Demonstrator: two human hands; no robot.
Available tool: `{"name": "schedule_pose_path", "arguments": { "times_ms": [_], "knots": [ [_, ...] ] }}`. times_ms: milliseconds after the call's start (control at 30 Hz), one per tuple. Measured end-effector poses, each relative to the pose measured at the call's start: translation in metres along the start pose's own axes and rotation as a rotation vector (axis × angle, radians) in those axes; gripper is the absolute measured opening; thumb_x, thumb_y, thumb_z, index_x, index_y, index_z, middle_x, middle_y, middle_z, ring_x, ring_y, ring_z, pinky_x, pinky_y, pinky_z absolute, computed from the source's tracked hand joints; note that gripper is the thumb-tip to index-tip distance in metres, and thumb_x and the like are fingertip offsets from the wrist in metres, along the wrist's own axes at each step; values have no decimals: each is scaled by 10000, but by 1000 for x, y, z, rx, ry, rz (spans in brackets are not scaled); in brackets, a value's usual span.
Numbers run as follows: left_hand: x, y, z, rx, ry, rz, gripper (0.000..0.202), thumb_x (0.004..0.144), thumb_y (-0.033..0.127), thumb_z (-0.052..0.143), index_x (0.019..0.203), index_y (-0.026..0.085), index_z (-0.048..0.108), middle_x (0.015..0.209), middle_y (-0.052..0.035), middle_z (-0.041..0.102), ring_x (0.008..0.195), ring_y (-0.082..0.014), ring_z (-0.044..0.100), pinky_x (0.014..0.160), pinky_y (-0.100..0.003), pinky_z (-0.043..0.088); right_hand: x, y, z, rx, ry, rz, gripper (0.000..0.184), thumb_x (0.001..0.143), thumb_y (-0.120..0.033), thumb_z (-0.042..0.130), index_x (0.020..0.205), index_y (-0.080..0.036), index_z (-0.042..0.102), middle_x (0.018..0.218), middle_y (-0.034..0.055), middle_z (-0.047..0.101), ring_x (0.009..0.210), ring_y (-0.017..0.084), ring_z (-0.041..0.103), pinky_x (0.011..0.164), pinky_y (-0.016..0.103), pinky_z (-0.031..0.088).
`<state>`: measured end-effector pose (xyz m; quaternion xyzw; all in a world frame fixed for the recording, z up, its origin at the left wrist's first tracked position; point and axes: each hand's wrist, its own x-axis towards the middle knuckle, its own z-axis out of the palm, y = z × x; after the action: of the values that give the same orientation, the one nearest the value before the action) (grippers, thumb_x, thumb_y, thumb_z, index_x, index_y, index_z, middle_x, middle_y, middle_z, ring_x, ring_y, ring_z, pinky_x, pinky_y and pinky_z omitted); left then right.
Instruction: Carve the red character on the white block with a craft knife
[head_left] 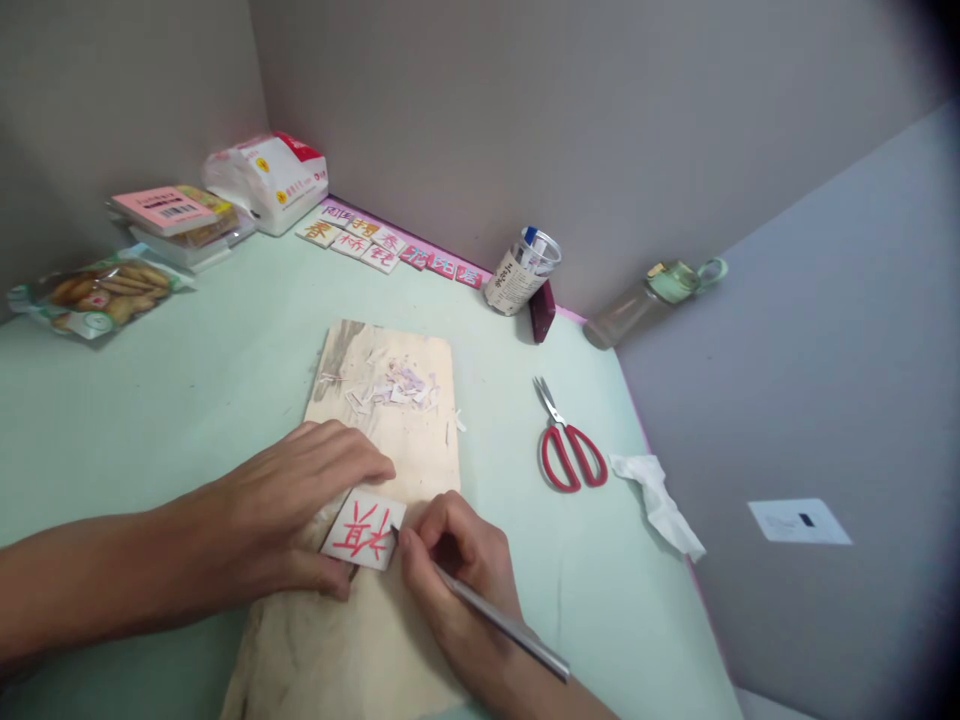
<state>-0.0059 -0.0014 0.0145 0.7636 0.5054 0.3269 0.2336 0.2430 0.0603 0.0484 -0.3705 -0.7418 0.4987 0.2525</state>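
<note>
A small white square tile (365, 530) with red brushed characters lies on a worn wooden board (409, 465). My left hand (311, 500) grips the tile at its left side, the thumb near the lower edge and the fingers reaching over the top. In my right hand (461, 560) is a silver, pen-shaped craft knife (510, 625), pinched between thumb and fingers. Its dark tip meets the right part of the tile, by the red strokes. Pale, purplish shavings (405, 385) are scattered over the board's far end.
Red-handled scissors (566, 450) and a crumpled tissue (660, 505) lie on the right. Farther back are a jar of pens (517, 275), a bottle (649, 300) and rows of character tiles (379, 255). Snack bags (112, 290), stacked packs (176, 215) and a tissue pack (274, 185) occupy the left.
</note>
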Motion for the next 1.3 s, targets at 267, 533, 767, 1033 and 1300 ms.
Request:
{"name": "schedule_pose_path", "arguments": {
  "times_ms": [267,533,767,1033,1300],
  "knots": [
    [8,10,-10,-26,-36,88,526,1013,172,785,1457,352,568,1268,24,754,1171,-227,682,1025,-308,511,1,0,-6,50,-77,14,260,955,-255,647,773,-264,461,714,-39,534,614,130,446,572,261,365],
    [10,8,-10,-109,-31,96,411,1089,252,740,1459,367,601,1284,20,772,1177,-222,694,1027,-291,533,10,-12,-22,280,-135,227,321,886,-342,782,739,-250,512,701,-45,537,639,127,418,577,253,341],
    [7,12,-7,-172,-9,38,397,1106,328,734,1473,377,589,1327,5,750,1222,-234,695,1018,-293,536,15,-3,-23,415,-133,263,436,855,-413,881,716,-249,502,676,-33,613,619,124,420,589,258,349],
    [1,3,-5,-61,-66,36,567,1048,131,642,1541,392,538,1433,-5,752,1308,-235,730,1101,-305,559,17,15,-26,483,-59,221,435,851,-396,862,699,-259,478,614,-54,581,567,120,405,587,260,380],
    [-4,11,11,24,21,-46,946,854,257,941,1640,381,429,1501,-68,660,1415,-354,611,1179,-471,528,16,4,-27,451,-48,191,358,881,-347,854,750,-246,537,680,-40,616,610,126,422,601,255,370]
  ]
}}
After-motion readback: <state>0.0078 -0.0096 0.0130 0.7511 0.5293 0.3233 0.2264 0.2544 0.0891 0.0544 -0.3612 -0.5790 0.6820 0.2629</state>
